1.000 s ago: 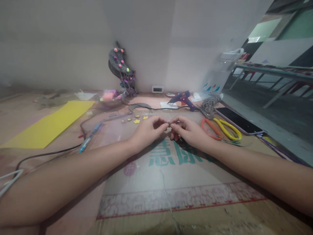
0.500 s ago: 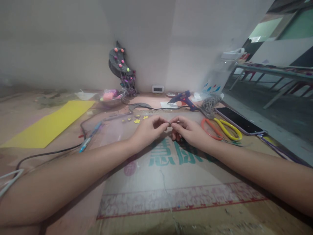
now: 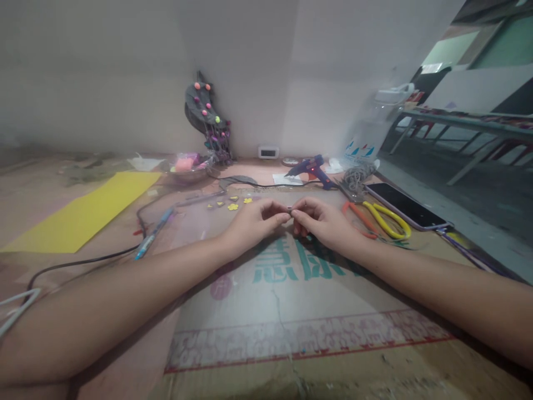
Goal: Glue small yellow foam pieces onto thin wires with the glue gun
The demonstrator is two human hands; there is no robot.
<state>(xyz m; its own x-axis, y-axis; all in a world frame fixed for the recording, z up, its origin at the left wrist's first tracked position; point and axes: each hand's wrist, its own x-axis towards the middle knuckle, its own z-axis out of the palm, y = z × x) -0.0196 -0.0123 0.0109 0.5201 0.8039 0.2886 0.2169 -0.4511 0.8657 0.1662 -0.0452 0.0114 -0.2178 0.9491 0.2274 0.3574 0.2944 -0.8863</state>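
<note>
My left hand (image 3: 259, 223) and my right hand (image 3: 320, 222) meet fingertip to fingertip above a printed cardboard sheet (image 3: 241, 311). Both are closed in a pinch. Between the fingertips is a tiny dark piece, mostly covered and too small to name. Just left of my left hand lie several small yellow flower cut-outs (image 3: 233, 206) and scraps. Scissors with orange and yellow handles (image 3: 387, 221) rest beside my right wrist. A blue glue gun (image 3: 310, 166) with a lit red light stands behind my hands.
A yellow sheet (image 3: 91, 211) and a blue pen (image 3: 154, 233) lie to the left by a black cable (image 3: 91, 258). A phone (image 3: 406, 205), grey yarn (image 3: 358, 175) and a clear bottle (image 3: 370, 122) are at right. A grey moon ornament (image 3: 202, 105) leans on the wall.
My fingertips have drawn slightly closer together, and the small piece between them is more covered. The things on the table stay where they were.
</note>
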